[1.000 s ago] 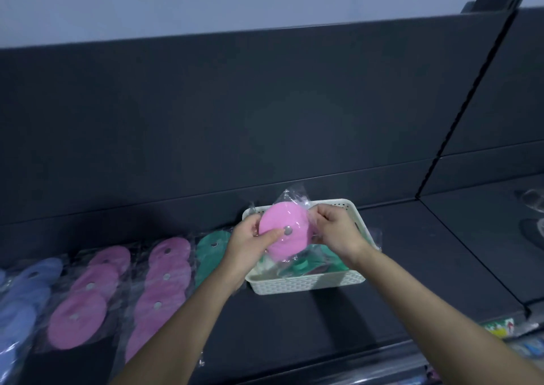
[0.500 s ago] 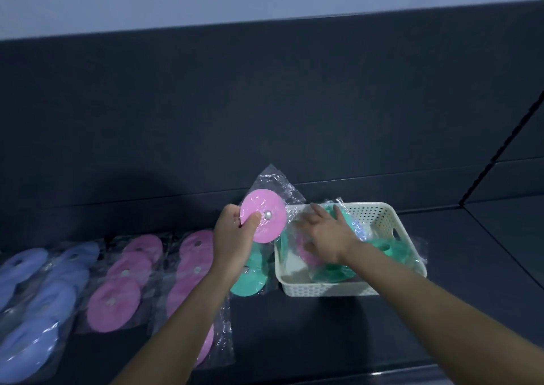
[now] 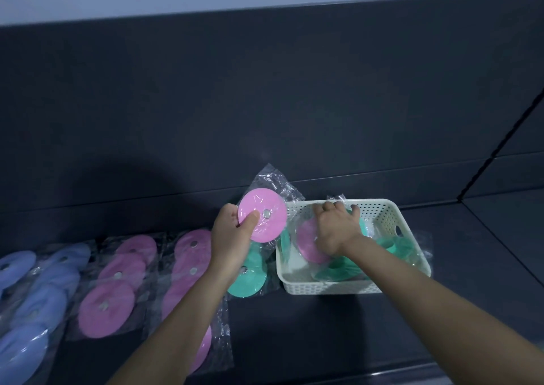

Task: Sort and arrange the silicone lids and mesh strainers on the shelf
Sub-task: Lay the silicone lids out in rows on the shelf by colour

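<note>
Above shelf (image 3: pixel 323 340) | left hand (image 3: pixel 232 237) pinches pink bagged lid (image 3: pixel 266 222), metal centre | right hand (image 3: pixel 335 228) in basket (image 3: pixel 323 287), grip unclear

Pink lid (image 3: pixel 273 228): smooth, matt, w/ metal ctr; bag (image 3: pixel 269 178) glossy clear plastic. Basket (image 3: pixel 379 205), 3 o'clock: perforated plastic. Shelf (image 3: pixel 323 340): matt.

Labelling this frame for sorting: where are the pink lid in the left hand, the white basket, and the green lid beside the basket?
held pink lid (image 3: pixel 269 229), head view, face below its hole.
white basket (image 3: pixel 329 287), head view, near wall.
green lid (image 3: pixel 248 284), head view, face below its hole.
</note>
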`<state>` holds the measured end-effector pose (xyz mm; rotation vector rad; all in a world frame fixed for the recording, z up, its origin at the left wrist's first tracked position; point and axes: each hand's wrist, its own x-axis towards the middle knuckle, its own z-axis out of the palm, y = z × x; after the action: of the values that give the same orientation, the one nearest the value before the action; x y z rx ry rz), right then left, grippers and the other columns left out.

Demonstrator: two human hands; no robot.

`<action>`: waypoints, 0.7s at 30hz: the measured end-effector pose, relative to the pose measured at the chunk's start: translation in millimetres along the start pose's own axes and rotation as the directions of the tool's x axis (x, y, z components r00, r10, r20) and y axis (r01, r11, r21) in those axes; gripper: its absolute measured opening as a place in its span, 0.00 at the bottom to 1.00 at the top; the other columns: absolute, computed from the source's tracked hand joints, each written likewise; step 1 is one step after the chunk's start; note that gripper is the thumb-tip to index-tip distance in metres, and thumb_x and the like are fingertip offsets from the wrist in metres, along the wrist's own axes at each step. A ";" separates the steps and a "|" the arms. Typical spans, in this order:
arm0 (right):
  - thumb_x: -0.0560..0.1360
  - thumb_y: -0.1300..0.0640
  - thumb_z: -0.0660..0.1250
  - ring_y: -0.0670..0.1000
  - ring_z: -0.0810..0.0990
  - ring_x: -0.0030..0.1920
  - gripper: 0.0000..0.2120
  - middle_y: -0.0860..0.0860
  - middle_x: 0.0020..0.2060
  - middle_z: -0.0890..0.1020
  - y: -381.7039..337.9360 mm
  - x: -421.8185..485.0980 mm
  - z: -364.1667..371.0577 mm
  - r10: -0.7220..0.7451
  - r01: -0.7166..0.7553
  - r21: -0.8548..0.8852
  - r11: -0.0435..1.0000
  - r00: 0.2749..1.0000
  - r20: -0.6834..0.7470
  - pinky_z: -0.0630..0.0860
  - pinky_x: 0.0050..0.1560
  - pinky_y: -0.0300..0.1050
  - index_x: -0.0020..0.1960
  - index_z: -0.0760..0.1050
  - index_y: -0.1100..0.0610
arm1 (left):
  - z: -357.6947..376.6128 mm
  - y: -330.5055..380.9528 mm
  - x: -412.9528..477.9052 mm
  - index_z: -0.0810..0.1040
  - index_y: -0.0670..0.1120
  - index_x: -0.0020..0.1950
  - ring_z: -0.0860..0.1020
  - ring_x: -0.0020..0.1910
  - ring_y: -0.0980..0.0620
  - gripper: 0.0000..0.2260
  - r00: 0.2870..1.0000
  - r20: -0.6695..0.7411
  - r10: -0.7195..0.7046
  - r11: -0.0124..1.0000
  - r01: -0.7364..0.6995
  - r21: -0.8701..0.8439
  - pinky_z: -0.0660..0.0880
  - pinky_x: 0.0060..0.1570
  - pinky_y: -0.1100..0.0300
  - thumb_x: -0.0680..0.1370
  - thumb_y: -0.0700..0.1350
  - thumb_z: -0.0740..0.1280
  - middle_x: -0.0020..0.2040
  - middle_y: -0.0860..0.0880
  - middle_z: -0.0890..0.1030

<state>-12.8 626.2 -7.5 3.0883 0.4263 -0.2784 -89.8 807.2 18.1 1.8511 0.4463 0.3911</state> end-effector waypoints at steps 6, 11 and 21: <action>0.68 0.51 0.66 0.53 0.73 0.57 0.04 0.49 0.45 0.79 1.6 0.5 -17.6 0.089 -0.070 0.283 0.957 0.994 -0.057 0.58 0.66 0.59 0.40 0.76 0.52 | -0.1 -3.1 1.4 0.65 0.47 0.36 0.65 0.32 0.55 0.13 1.000 -0.010 -0.007 1.000 0.007 -0.015 0.64 0.29 0.68 0.75 0.43 0.69 0.34 0.53 0.67; 0.65 0.57 0.67 0.51 0.79 0.41 0.06 0.45 0.30 0.81 18.9 -1.5 -39.9 0.266 -0.078 0.734 0.674 0.953 -0.143 0.73 0.58 0.49 0.31 0.79 0.49 | 3.7 -0.7 1.4 0.67 0.46 0.39 0.66 0.34 0.55 0.11 1.000 0.009 -0.005 1.000 0.005 -0.008 0.64 0.33 0.64 0.75 0.43 0.69 0.35 0.52 0.69; 0.76 0.62 0.61 0.45 0.73 0.37 0.07 0.45 0.34 0.75 20.4 -25.1 -69.4 0.603 0.258 0.923 0.285 0.700 -0.382 0.69 0.40 0.39 0.40 0.72 0.55 | 7.8 6.9 -9.1 0.69 0.52 0.45 0.76 0.46 0.51 0.11 0.998 0.050 -0.046 0.996 0.049 -0.076 0.72 0.50 0.51 0.69 0.54 0.67 0.45 0.54 0.76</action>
<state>-19.0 602.3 65.0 4.2647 -0.4098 1.2439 -93.3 794.3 21.9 1.7682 0.4358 0.3266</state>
